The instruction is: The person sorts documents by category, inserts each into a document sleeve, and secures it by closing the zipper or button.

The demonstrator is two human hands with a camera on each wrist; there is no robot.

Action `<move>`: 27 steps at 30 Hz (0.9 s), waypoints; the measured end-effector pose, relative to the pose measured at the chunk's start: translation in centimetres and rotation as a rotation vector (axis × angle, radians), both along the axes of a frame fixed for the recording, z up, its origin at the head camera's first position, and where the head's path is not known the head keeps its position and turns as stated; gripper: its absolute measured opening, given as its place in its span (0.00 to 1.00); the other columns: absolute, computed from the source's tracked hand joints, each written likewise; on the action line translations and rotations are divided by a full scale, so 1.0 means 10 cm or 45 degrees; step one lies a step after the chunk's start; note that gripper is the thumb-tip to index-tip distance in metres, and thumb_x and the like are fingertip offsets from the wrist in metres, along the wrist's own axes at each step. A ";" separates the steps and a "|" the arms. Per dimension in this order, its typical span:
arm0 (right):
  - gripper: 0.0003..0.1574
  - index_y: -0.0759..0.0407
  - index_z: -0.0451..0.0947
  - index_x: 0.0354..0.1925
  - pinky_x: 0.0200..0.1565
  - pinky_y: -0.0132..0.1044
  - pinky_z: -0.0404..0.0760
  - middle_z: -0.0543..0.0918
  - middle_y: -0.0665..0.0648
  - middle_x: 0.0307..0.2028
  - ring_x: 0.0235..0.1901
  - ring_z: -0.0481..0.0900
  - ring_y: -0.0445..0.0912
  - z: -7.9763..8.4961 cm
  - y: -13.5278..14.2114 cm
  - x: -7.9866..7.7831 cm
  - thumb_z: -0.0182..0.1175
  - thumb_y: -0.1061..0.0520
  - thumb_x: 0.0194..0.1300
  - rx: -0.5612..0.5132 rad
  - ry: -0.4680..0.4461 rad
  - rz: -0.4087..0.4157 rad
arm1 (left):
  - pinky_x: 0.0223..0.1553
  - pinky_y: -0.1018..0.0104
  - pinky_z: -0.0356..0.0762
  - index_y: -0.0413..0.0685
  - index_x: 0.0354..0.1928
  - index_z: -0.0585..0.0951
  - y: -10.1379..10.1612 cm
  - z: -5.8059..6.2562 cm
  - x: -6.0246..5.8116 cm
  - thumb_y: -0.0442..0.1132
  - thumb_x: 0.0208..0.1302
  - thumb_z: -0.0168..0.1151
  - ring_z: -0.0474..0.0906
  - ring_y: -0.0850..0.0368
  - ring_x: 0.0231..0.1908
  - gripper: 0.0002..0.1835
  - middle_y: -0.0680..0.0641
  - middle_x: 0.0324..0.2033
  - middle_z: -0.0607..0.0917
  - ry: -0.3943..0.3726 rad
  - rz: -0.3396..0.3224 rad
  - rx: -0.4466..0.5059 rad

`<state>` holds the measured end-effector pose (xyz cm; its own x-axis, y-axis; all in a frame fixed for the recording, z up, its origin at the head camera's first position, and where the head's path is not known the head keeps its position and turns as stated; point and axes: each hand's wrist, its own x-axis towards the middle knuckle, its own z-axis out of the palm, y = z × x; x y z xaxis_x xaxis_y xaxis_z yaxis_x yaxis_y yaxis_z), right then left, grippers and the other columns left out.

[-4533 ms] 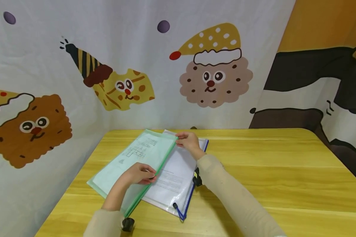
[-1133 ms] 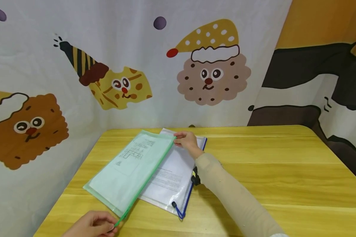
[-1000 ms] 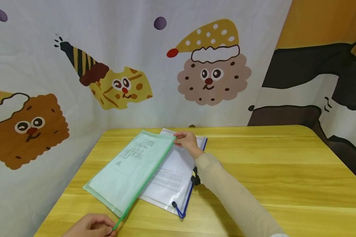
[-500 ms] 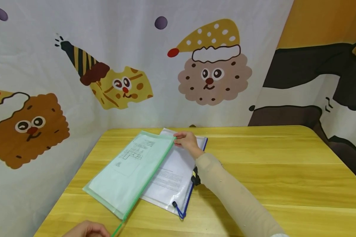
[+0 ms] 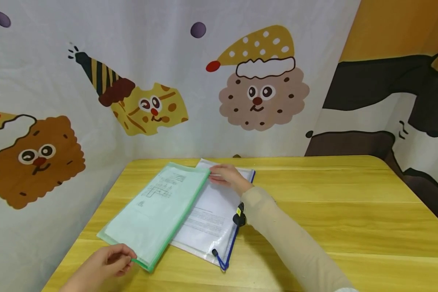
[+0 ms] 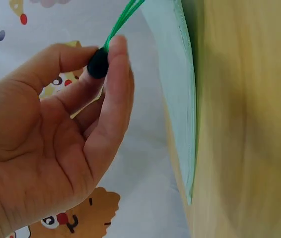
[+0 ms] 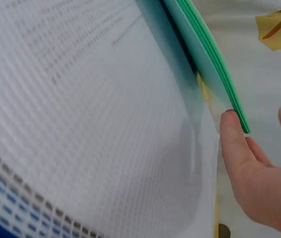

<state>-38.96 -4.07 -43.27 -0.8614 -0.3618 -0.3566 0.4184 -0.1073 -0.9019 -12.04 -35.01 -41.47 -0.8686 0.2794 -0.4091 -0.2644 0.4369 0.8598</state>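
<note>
A translucent green zip folder (image 5: 146,219) with printed paper inside lies slanted, overlapping a clear zip folder (image 5: 204,221) with a blue zipper edge. My left hand (image 5: 107,259) is at the green folder's near end. In the left wrist view it pinches a small black zipper pull (image 6: 98,64) on a green cord (image 6: 123,22) between thumb and fingers. At the far right corner, my right hand (image 5: 229,177) touches the green folder. The right wrist view shows a fingertip (image 7: 229,115) against the end of the green zipper (image 7: 215,59), the fingers nearly straight and the thumb apart.
Both folders lie on a yellow wood-grain table (image 5: 332,219). From the clear folder's near corner hangs a blue cord (image 5: 220,261) with a dark pull. A cartoon-printed curtain (image 5: 204,138) rises behind the table's back edge.
My left hand went from the green folder's side edge to its near end, then rose as the cord slackened. The folder shifted slightly left. My right hand's fingers have loosened at the far corner.
</note>
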 end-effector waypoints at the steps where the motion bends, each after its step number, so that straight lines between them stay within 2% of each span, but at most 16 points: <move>1: 0.23 0.65 0.70 0.57 0.55 0.41 0.78 0.76 0.63 0.55 0.56 0.75 0.56 0.01 -0.01 0.00 0.58 0.61 0.65 -0.017 0.001 0.019 | 0.36 0.65 0.81 0.28 0.45 0.75 0.00 0.02 -0.03 0.39 0.71 0.50 0.77 0.57 0.34 0.16 0.46 0.34 0.81 0.010 0.032 -0.013; 6: 0.28 0.66 0.65 0.62 0.61 0.43 0.72 0.70 0.65 0.61 0.61 0.70 0.57 0.04 -0.08 0.03 0.57 0.59 0.66 -0.102 0.024 0.102 | 0.37 0.64 0.83 0.26 0.46 0.74 -0.01 0.09 -0.16 0.42 0.70 0.51 0.80 0.56 0.35 0.20 0.46 0.33 0.82 0.092 0.096 -0.055; 11: 0.29 0.66 0.64 0.64 0.64 0.47 0.68 0.65 0.65 0.65 0.64 0.65 0.57 0.02 -0.16 0.03 0.55 0.59 0.67 -0.155 0.018 0.122 | 0.36 0.64 0.83 0.27 0.45 0.76 -0.03 0.09 -0.34 0.43 0.71 0.51 0.80 0.56 0.32 0.20 0.46 0.32 0.83 0.099 0.114 -0.118; 18: 0.30 0.63 0.63 0.66 0.66 0.50 0.65 0.58 0.63 0.69 0.67 0.59 0.57 -0.04 -0.24 0.03 0.53 0.56 0.68 -0.162 -0.001 0.147 | 0.29 0.66 0.81 0.32 0.37 0.78 -0.03 -0.03 -0.51 0.45 0.69 0.53 0.77 0.57 0.27 0.18 0.48 0.24 0.81 0.098 0.114 -0.313; 23: 0.31 0.61 0.62 0.67 0.67 0.51 0.62 0.51 0.61 0.72 0.71 0.52 0.55 -0.04 -0.24 0.05 0.53 0.54 0.69 -0.136 -0.001 0.195 | 0.27 0.65 0.79 0.37 0.31 0.77 0.02 -0.14 -0.57 0.45 0.65 0.59 0.76 0.58 0.23 0.15 0.48 0.21 0.80 0.081 0.203 -0.493; 27: 0.33 0.60 0.60 0.68 0.68 0.51 0.59 0.44 0.58 0.74 0.72 0.45 0.55 0.01 -0.18 0.05 0.54 0.54 0.69 -0.080 -0.019 0.219 | 0.27 0.63 0.80 0.37 0.31 0.77 0.03 -0.13 -0.61 0.42 0.62 0.62 0.76 0.57 0.23 0.12 0.46 0.22 0.80 0.067 0.264 -0.579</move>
